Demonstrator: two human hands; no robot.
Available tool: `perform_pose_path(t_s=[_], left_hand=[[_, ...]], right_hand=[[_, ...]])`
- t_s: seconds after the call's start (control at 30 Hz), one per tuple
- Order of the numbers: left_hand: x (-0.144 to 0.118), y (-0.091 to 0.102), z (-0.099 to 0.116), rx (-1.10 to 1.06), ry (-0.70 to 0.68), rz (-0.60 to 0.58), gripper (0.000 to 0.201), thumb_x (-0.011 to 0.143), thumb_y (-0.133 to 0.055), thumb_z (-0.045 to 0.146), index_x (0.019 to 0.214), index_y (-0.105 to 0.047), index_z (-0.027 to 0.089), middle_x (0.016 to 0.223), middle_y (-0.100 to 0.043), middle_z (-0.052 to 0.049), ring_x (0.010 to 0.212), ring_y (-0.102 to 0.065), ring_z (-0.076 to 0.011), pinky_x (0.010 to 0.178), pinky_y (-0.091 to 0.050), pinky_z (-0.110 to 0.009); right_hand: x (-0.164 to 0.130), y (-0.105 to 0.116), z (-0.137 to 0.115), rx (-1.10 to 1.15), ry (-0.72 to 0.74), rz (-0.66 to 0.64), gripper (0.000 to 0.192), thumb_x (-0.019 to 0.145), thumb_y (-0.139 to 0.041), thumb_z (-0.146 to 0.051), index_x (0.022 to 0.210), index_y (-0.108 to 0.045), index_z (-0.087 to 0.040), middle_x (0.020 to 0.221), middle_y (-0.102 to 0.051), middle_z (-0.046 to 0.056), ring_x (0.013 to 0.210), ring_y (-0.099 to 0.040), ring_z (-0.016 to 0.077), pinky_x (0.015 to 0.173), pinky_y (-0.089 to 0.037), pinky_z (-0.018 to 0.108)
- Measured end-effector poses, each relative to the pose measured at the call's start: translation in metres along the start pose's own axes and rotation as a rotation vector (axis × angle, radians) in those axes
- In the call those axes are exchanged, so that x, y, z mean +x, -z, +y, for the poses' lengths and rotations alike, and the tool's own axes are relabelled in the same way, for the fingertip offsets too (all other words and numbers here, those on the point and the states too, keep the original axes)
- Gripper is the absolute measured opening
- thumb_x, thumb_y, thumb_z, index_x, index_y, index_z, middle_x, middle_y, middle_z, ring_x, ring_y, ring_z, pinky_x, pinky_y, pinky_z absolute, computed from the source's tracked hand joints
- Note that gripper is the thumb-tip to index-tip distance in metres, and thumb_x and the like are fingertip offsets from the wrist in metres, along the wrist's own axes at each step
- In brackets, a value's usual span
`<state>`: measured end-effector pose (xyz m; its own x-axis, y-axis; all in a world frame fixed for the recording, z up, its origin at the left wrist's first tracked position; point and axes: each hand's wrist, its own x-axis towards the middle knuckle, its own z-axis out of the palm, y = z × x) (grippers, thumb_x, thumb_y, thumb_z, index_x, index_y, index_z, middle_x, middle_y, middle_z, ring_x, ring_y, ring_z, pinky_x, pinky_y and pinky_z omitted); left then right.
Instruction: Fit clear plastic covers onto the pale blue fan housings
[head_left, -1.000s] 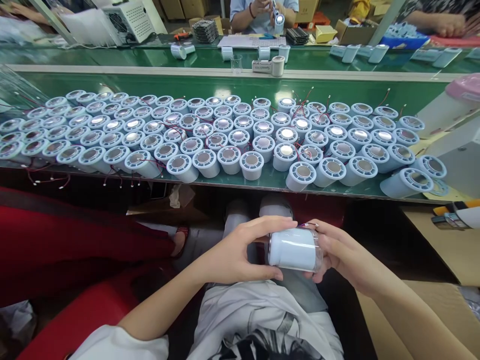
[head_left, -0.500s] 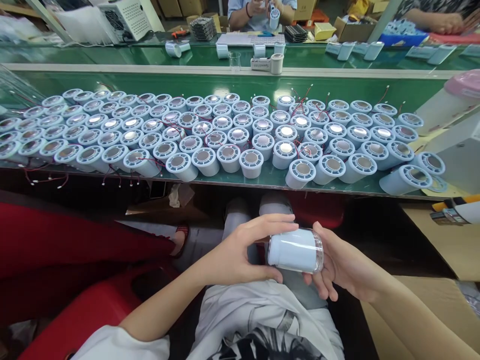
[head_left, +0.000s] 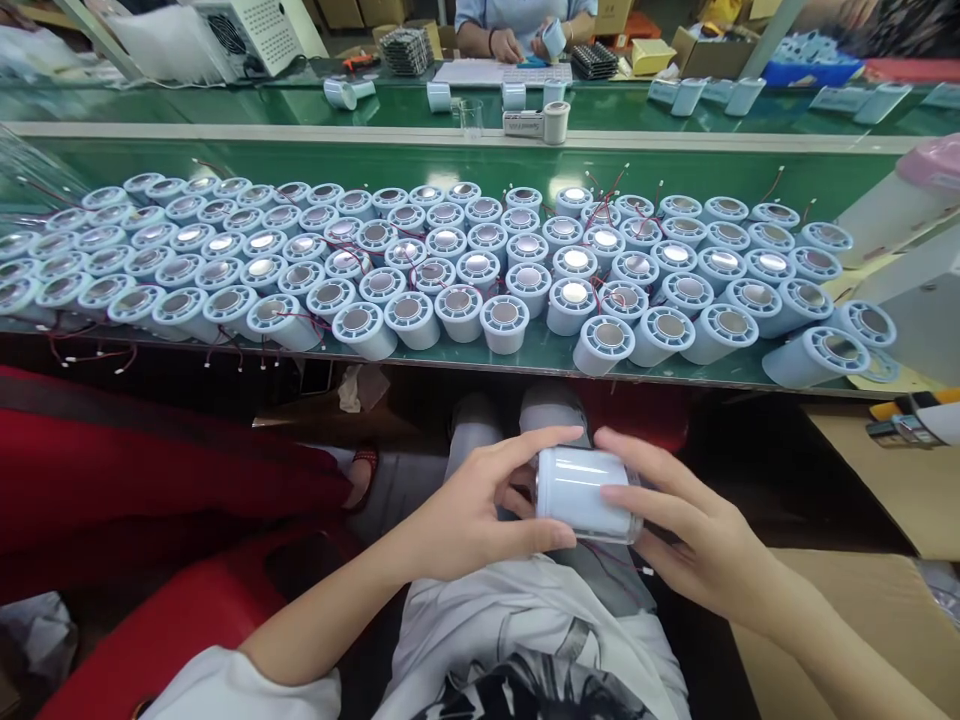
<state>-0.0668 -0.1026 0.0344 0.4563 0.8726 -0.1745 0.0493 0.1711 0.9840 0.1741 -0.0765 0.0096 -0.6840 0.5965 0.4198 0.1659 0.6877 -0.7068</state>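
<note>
Above my lap I hold a light-blue cylindrical housing [head_left: 581, 490] on its side, with a clear shell around it that shows at the right end. My left hand [head_left: 491, 510] is wrapped round its left end, fingers above and thumb along the lower edge. My right hand [head_left: 690, 525] grips the right end, with fingertips on the near surface. A thin dark-red wire with a small white connector [head_left: 646, 571] hangs below the housing. On the bench, rows of similar housings [head_left: 504, 324] stand upright, with round grey discs in their tops.
The green bench [head_left: 540, 355] runs across in front of me. At the right end stands a container with a pink lid [head_left: 934, 165]. Cardboard [head_left: 847, 630] lies at lower right, a red stool [head_left: 202, 620] at lower left. Across the bench a co-worker's hands [head_left: 506, 45] handle another housing.
My right hand has turned over, from beneath the right end to fingers on the near surface. The wire and connector now show below. Across the bench, the co-worker's hands have moved lower and apart.
</note>
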Motion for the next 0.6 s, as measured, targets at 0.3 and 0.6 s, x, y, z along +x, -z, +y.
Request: perform_pose_path(t_s=[0.3, 0.6], left_hand=[[-0.003, 0.003, 0.003, 0.004, -0.048, -0.058, 0.077, 0.071, -0.078, 0.02, 0.139, -0.045, 0.032, 0.142, -0.049, -0.007, 0.123, -0.053, -0.0266, 0.1, -0.048, -0.037], [0.013, 0.012, -0.026, -0.151, 0.253, -0.083, 0.064, 0.082, -0.064, 0.043, 0.141, -0.042, 0.031, 0.137, -0.055, -0.005, 0.119, -0.057, -0.0289, 0.089, -0.053, -0.035]], right_hand=[[-0.001, 0.005, -0.008, 0.749, -0.515, -0.034, 0.052, 0.083, -0.071, -0.019, 0.128, -0.056, -0.042, 0.121, -0.063, 0.0, 0.085, -0.069, 0.0141, 0.069, -0.057, 0.019], [-0.001, -0.026, -0.002, 0.773, -0.645, 0.064, 0.054, 0.081, -0.07, -0.039, 0.132, -0.056, -0.027, 0.108, -0.07, 0.003, 0.092, -0.068, 0.0214, 0.083, -0.054, 0.032]])
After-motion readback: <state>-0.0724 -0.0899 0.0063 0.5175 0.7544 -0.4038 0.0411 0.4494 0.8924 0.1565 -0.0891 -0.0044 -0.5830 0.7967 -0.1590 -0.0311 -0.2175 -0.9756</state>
